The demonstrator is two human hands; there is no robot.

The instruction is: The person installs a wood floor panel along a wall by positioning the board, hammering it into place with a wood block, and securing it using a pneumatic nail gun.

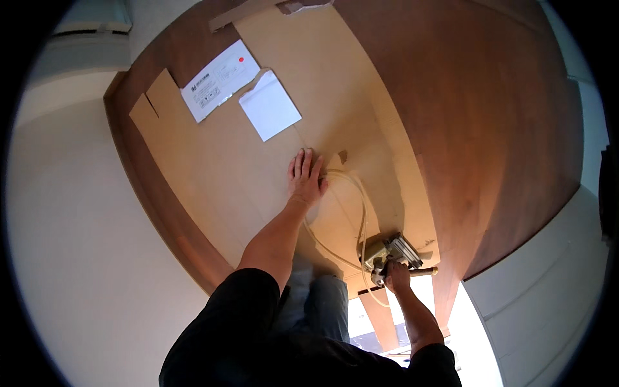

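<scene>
My left hand [305, 178] lies flat on a large sheet of brown cardboard [213, 161], its fingers stretched forward and slightly apart. Next to its thumb runs a thin pale hose [364, 209], which loops back toward me; whether the palm rests on part of it is hidden. Low on the right, my right hand [398, 277] is closed round the handle of a nail gun [385, 253] with a dark magazine. The nail gun is at the cardboard's near right edge, and the hose curves round beside it.
Farther off on the cardboard lie a printed white sheet [219, 79] and a torn, blank white piece [270, 107]. Reddish-brown wood flooring [464, 109] borders the cardboard. A pale wall [77, 213] rises on the left, white panels [541, 303] on the right. Cardboard scraps [242, 13] lie at the far edge.
</scene>
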